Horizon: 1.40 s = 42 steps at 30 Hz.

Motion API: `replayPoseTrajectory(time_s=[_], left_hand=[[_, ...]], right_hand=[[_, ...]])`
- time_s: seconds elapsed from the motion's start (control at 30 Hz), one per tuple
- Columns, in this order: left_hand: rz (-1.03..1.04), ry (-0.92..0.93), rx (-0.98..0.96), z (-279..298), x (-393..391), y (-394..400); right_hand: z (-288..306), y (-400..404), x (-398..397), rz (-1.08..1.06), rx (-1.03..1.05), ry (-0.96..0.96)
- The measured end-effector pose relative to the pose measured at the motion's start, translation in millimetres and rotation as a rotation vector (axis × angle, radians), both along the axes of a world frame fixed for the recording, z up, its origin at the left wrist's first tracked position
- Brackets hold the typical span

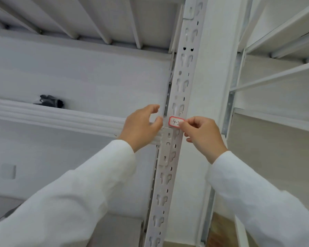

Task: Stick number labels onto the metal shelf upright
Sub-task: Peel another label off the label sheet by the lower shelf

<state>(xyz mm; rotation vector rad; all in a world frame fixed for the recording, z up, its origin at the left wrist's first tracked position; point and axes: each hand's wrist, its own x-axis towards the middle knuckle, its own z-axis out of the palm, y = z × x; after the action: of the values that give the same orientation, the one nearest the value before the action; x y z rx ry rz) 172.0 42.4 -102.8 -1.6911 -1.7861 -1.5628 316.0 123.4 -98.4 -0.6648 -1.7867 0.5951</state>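
A white perforated metal shelf upright (183, 72) runs from the top of the view down to the bottom centre. A small white label with a red border (175, 122), handwritten "4-2", lies against the upright just above a beam bracket (166, 147). My right hand (202, 135) pinches the label's right end against the post. My left hand (143, 126) is just left of the upright, fingers loosely curled with thumb and forefinger close together; nothing shows between them.
A white shelf beam (57, 115) runs left from the bracket. A black object (50, 101) sits on that shelf level. The ribbed underside of a higher shelf (89, 20) is overhead. Another white rack (278, 72) stands to the right.
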Motion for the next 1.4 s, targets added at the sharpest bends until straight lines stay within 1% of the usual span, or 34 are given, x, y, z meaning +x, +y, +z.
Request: replayPoseTrajectory(time_s=[0.1, 0.17, 0.23, 0.37, 0.43, 0.5, 0.53, 0.6, 0.67, 0.7, 0.8, 0.93, 1.07, 1.13, 1.3, 1.4], left_hand=[[0.01, 0.007, -0.079, 1.8, -1.2, 9.8], [0.074, 0.032, -0.077, 1.3, -0.5, 12.1], [0.095, 0.046, -0.049, -0.4, 1.2, 14.0], [0.124, -0.031, -0.06, 3.5, 5.6, 20.3], [0.18, -0.036, -0.083, 6.3, 6.7, 25.1], [0.212, -0.029, -0.095, 8.4, 7.4, 28.6], [0.215, -0.026, -0.104, 9.5, 7.0, 29.4], [0.198, -0.03, -0.141, 12.1, 5.8, 29.5], [0.162, -0.043, -0.185, 14.9, 3.3, 28.2], [0.141, -0.05, -0.203, 16.3, 1.8, 27.6], [0.123, -0.051, -0.247, 19.6, -0.9, 27.3], [0.144, -0.028, -0.242, 17.5, 0.4, 26.5], [0.131, -0.047, -0.22, 14.6, 1.5, 26.2], [0.15, -0.033, -0.228, 15.4, 2.0, 26.6], [0.137, 0.01, -0.245, 13.8, 0.4, 21.3], [0.12, 0.028, -0.251, 13.6, 1.9, 16.0]], right_hand=[[5.8, 0.5, -1.8, -0.019, 0.029, -0.05], [7.1, 1.5, -2.5, -0.026, 0.042, -0.07], [7.4, 2.6, -3.8, -0.046, 0.053, -0.075], [9.6, 1.2, -5.8, -0.117, 0.09, -0.093], [12.4, -0.3, -5.8, -0.152, 0.118, -0.165], [20.8, -0.8, -4.8, -0.19, 0.129, -0.293], [27.6, -1.3, -3.0, -0.203, 0.103, -0.37], [43.2, 0.1, 5.8, -0.19, -0.016, -0.487], [54.5, 3.5, 16.2, -0.161, -0.088, -0.54], [56.6, 5.8, 18.9, -0.112, -0.106, -0.517], [47.9, 10.5, 10.1, 0.137, -0.2, -0.356], [31.7, 23.8, -5.1, 0.208, -0.096, -0.252], [35.2, 31.4, 0.6, 0.342, -0.113, -0.297], [35.0, 29.9, 0.2, 0.341, -0.089, -0.321], [24.8, 24.4, -2.0, 0.244, -0.01, -0.297], [35.5, 21.9, 1.0, 0.249, -0.05, -0.399]])
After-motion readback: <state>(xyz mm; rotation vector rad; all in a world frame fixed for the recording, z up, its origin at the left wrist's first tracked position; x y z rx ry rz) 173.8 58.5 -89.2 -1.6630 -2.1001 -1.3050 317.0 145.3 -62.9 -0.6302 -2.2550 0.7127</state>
